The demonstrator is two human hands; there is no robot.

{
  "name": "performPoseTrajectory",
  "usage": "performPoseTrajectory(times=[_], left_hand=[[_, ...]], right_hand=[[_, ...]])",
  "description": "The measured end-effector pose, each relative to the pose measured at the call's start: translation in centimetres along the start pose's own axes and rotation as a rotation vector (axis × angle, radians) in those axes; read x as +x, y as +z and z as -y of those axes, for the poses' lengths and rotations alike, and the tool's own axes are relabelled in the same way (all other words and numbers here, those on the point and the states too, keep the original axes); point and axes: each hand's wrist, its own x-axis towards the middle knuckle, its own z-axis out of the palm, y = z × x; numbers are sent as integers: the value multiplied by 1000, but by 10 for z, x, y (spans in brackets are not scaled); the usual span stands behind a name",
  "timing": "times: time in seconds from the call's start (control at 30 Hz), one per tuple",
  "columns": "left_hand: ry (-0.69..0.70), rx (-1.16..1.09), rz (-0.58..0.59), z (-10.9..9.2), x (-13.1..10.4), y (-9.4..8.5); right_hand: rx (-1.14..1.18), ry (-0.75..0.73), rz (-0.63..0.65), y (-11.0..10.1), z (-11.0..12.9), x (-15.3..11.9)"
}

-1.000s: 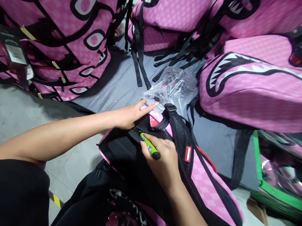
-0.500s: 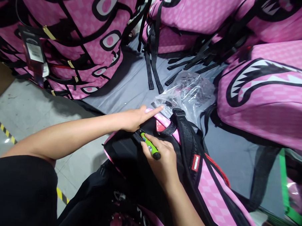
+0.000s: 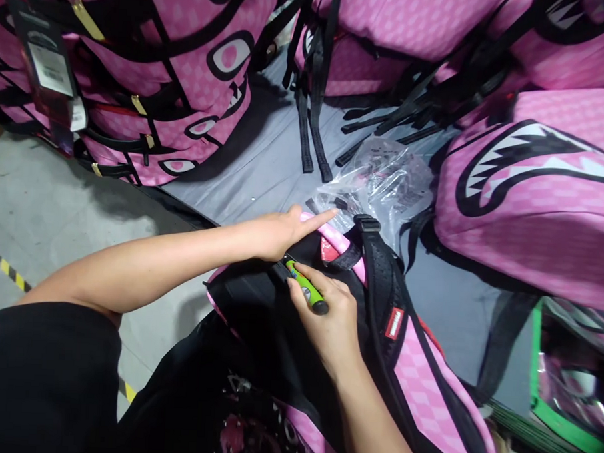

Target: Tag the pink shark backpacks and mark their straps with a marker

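Observation:
A black and pink backpack lies across my lap and the table edge, its straps on the right. My left hand is closed on the backpack's top edge, beside the pink piping, with one finger stretched out over it. In my right hand is a green marker-like tool with a black end. Its tip points up and left to the black fabric just below my left hand; the very tip is hidden. A red label shows on the strap.
Stacked pink bags with hang tags stand at the upper left. More pink backpacks lie at the right and back. A clear plastic bag rests on the grey table. A green-edged container is at lower right.
The view has shifted a little. Both hands keep nearly the same place on the backpack, and the green tool is still in my right hand.

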Motion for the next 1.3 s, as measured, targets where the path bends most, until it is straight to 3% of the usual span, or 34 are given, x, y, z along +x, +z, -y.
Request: performPoseTrajectory(times=[0.4, 0.57, 0.9, 1.3], left_hand=[[-9, 21, 11, -2, 0, -1], [-13, -11, -4, -2, 2, 1], [-1, 21, 5, 0, 3, 3], [1, -2, -4, -1, 2, 2]], right_hand=[[-23, 26, 19, 0, 8, 4], [26, 60, 89, -4, 7, 4], [55, 86, -4, -1, 7, -2], [102, 91, 18, -2, 7, -1]])
